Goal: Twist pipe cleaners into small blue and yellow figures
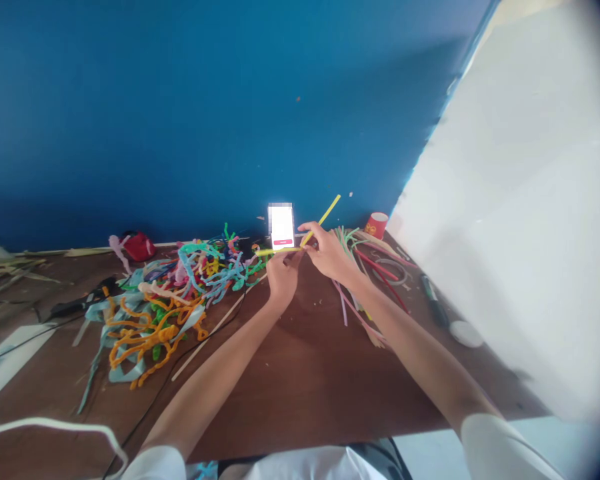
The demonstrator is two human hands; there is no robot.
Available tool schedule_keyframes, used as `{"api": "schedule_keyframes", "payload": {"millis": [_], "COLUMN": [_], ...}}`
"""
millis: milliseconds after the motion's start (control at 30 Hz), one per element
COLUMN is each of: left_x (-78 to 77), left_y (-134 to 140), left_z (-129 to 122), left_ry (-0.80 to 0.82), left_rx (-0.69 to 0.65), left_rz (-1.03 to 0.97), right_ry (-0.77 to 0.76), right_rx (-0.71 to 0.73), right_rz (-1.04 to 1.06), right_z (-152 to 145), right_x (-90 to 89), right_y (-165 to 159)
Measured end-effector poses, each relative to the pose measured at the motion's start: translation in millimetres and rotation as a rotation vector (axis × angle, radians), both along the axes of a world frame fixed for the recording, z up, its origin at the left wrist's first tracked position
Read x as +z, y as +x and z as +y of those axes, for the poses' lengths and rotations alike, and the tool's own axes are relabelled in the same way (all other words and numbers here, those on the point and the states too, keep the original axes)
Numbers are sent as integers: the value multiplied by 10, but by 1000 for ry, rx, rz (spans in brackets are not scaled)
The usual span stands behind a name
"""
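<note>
A thin yellow strip (330,209) runs between my two hands, bent at an angle near my right fingertips. One arm of it lies level to the left, and the other slants up to the right. My left hand (282,275) pinches the level part from below. At the bend, my right hand (325,252) has its fingers closed on the same strip. Just behind the hands a phone (281,225) stands upright with a bright white screen. Whether the strip is paper or plastic I cannot tell.
Left of my hands lies a tangled heap of fuzzy craft stems (165,333). Loose coloured strips (347,240), a red cup (377,225) and a dark marker (434,303) are on the right. A blue wall (205,120) rises behind the brown table (300,380); a white panel (530,200) borders the right.
</note>
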State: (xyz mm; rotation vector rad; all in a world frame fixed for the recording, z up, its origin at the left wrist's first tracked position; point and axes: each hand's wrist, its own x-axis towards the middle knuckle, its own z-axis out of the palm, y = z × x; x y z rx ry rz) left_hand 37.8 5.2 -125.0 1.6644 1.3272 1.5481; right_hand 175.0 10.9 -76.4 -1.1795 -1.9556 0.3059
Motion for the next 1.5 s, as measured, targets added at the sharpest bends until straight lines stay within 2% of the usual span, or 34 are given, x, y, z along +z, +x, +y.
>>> {"api": "schedule_keyframes", "payload": {"millis": [167, 300, 367, 500, 733, 900, 1067, 1167, 1233, 1333, 1500], "left_x": [-43, -79, -82, -53, 47, 85, 128, 132, 125, 103, 55], "left_y": [-13, -1, 1, -10, -39, -67, -103, -117, -118, -108, -92], "left_z": [17, 17, 18, 8, -22, 33, 101, 125, 132, 139, 166], "left_ry": [49, 22, -10, -48, -2, -10, -28, -115, -151, -112, -75], "left_rx": [11, 19, 33, 66, 42, -33, -108, -90, -76, -113, -200], "left_rz": [79, 100, 96, 99, 117, -83, -238, -288, -308, -307, -292], "right_ry": [0, -28, -12, 31, 58, 52, 114, 111, 90, 61, 13], "right_rx": [-79, -198, -211, -189, -195, -100, -11, 27, -1, -34, 14], "right_rz": [1, 39, 23, -39, -67, -52, -52, -121, -154, -141, -150], "right_z": [13, -20, -44, -83, -125, -146, -133, -100, -76, -47, 0], "right_x": [-69, -86, -85, -78, -50, 12, 101, 98, 73, 33, 0], "right_y": [-51, -96, -120, -157, -168, -171, -83, -33, -22, -25, 2]}}
